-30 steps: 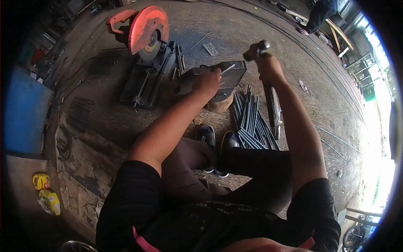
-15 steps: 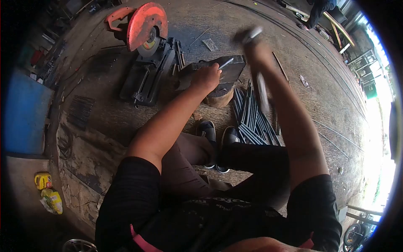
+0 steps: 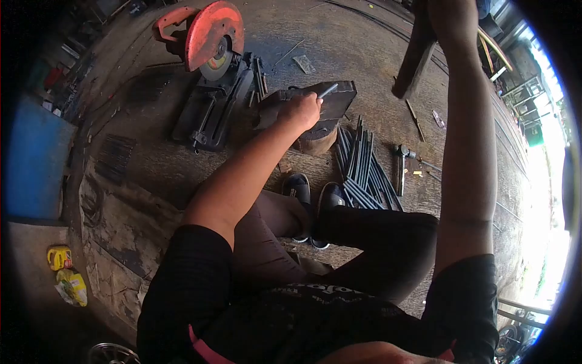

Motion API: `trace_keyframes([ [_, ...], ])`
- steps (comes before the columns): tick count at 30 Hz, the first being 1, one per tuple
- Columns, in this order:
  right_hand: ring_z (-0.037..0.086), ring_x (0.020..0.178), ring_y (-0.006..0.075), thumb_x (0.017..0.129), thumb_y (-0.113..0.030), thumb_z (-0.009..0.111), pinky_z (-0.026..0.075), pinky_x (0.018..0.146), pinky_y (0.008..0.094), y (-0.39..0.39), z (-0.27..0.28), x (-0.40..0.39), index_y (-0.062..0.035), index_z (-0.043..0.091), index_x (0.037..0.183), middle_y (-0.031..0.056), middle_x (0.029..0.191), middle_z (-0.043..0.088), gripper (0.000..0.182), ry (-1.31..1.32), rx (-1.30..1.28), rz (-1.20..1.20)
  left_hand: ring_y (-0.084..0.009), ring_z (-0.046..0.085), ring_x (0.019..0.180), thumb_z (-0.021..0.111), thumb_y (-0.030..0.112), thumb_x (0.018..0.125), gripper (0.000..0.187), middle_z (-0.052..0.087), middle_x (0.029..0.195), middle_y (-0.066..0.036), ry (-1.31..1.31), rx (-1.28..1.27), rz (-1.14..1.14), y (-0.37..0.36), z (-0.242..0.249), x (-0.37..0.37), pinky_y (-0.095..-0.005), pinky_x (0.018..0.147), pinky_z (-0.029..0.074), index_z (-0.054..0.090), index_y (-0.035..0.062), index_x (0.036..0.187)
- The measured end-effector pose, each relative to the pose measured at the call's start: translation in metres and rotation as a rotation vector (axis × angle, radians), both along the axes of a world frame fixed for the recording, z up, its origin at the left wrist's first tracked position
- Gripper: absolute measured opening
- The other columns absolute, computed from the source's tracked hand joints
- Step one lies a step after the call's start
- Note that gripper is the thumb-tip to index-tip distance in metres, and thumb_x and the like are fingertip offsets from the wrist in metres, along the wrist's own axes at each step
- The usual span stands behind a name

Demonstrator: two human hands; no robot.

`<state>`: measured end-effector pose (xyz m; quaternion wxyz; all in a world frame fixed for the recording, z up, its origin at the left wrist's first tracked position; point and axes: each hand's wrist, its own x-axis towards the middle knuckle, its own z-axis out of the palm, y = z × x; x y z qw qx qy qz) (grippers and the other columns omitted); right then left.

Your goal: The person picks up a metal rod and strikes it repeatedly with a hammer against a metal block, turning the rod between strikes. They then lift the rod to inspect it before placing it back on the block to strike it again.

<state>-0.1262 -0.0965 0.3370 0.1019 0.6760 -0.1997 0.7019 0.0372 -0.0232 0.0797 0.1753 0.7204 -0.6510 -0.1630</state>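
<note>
My left hand is closed around a short metal rod, whose end sticks out over a dark steel block. That block lies on a round wooden stump. High at the upper right, my right hand grips a hammer. Its wooden handle hangs down to the left, while its head is not visible. A bundle of cut metal rods lies on the ground, right of the stump.
A chop saw with a red guard stands left of the block. Another hammer lies on the floor to the right of the rods. Yellow containers are at the far left. Long rods stretch along the right.
My right hand has swung the hammer up and to the right, away from the block, uncovering the hammer on the floor. My left hand and the rod have hardly moved.
</note>
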Motion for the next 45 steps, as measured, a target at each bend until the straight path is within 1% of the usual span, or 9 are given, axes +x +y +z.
trace_keyframes([
  [13, 0.063, 0.101, 0.0388, 0.090, -0.053, 0.048, 0.049, 0.085, 0.0447, 0.017, -0.150, -0.009, -0.0045, 0.066, 0.103, 0.0246, 0.109, 0.064, 0.053, 0.725, 1.564, -0.176, -0.0421, 0.064, 0.085, 0.044, 0.034, 0.097, 0.031, 0.066, 0.090, -0.022, -0.091, -0.087, -0.051, -0.002, -0.022, 0.001, -0.0537, 0.073, 0.050, 0.056, 0.0060, 0.100],
  [19, 0.067, 0.064, 0.0245, 0.091, -0.037, 0.055, 0.053, 0.054, 0.0383, -0.046, -0.044, -0.039, -0.0002, 0.054, 0.112, 0.0130, 0.073, 0.062, 0.042, 1.117, -0.126, -1.049, -0.0415, 0.064, 0.077, 0.048, 0.031, 0.096, 0.024, 0.065, 0.078, -0.020, -0.155, -0.188, -0.050, 0.004, -0.008, 0.003, -0.0514, 0.064, 0.051, 0.054, 0.0076, 0.096],
  [22, 0.061, 0.062, 0.0275, 0.088, -0.026, 0.058, 0.048, 0.054, 0.0369, 0.071, 0.034, 0.000, -0.0053, 0.057, 0.096, 0.0112, 0.068, 0.060, 0.022, 0.057, 0.811, 0.050, -0.0402, 0.065, 0.076, 0.050, 0.030, 0.094, 0.022, 0.065, 0.076, -0.018, -0.146, -0.233, -0.049, 0.004, -0.008, 0.007, -0.0509, 0.063, 0.051, 0.054, 0.0077, 0.094],
  [25, 0.068, 0.067, 0.0266, 0.087, -0.032, 0.060, 0.053, 0.055, 0.0406, 0.035, -0.001, -0.006, 0.0012, 0.056, 0.106, 0.0144, 0.074, 0.062, 0.038, 0.397, 0.599, -0.520, -0.0391, 0.065, 0.076, 0.052, 0.029, 0.093, 0.020, 0.066, 0.077, -0.018, -0.165, -0.303, -0.072, 0.000, -0.013, 0.011, -0.0507, 0.063, 0.051, 0.054, 0.0086, 0.093],
  [33, 0.061, 0.108, 0.0355, 0.082, -0.057, 0.057, 0.047, 0.090, 0.0408, -0.004, -0.186, -0.020, -0.0068, 0.066, 0.112, 0.0217, 0.110, 0.065, 0.060, 0.633, 1.565, -0.208, -0.0377, 0.067, 0.078, 0.050, 0.024, 0.091, 0.019, 0.067, 0.079, -0.019, -0.213, -0.309, -0.063, 0.002, -0.021, 0.011, -0.0511, 0.064, 0.052, 0.060, 0.0089, 0.097],
  [38, 0.069, 0.069, 0.0260, 0.089, -0.022, 0.056, 0.055, 0.057, 0.0365, 0.012, -0.051, -0.021, -0.0034, 0.063, 0.095, 0.0140, 0.075, 0.067, 0.021, 0.621, 1.055, -0.319, -0.0392, 0.067, 0.079, 0.048, 0.030, 0.094, 0.024, 0.067, 0.080, -0.020, -0.152, -0.216, -0.042, 0.004, -0.012, 0.006, -0.0505, 0.066, 0.053, 0.058, 0.0093, 0.100],
  [39, 0.068, 0.068, 0.0269, 0.086, -0.017, 0.056, 0.055, 0.055, 0.0379, -0.002, -0.038, -0.031, -0.0038, 0.061, 0.099, 0.0130, 0.074, 0.066, 0.019, 0.941, 0.327, -0.709, -0.0392, 0.067, 0.079, 0.048, 0.030, 0.094, 0.024, 0.067, 0.080, -0.020, -0.153, -0.208, -0.042, 0.005, -0.014, 0.006, -0.0505, 0.066, 0.053, 0.058, 0.0093, 0.100],
  [43, 0.060, 0.058, 0.0226, 0.091, -0.027, 0.054, 0.047, 0.050, 0.0347, 0.052, 0.048, -0.002, -0.0044, 0.055, 0.084, 0.0089, 0.060, 0.056, 0.024, 0.073, 0.563, -0.369, -0.0408, 0.066, 0.074, 0.041, 0.035, 0.099, 0.033, 0.065, 0.073, -0.020, -0.131, -0.298, 0.005, 0.004, -0.019, 0.007, -0.0510, 0.063, 0.052, 0.054, 0.0060, 0.093],
  [45, 0.060, 0.056, 0.0213, 0.092, -0.034, 0.051, 0.046, 0.049, 0.0342, 0.016, 0.018, -0.018, -0.0025, 0.056, 0.081, 0.0075, 0.055, 0.051, 0.034, 0.484, -0.075, -0.710, -0.0407, 0.065, 0.074, 0.043, 0.035, 0.098, 0.031, 0.065, 0.073, -0.021, -0.100, -0.278, -0.028, 0.004, -0.016, 0.009, -0.0511, 0.062, 0.052, 0.055, 0.0058, 0.094],
])
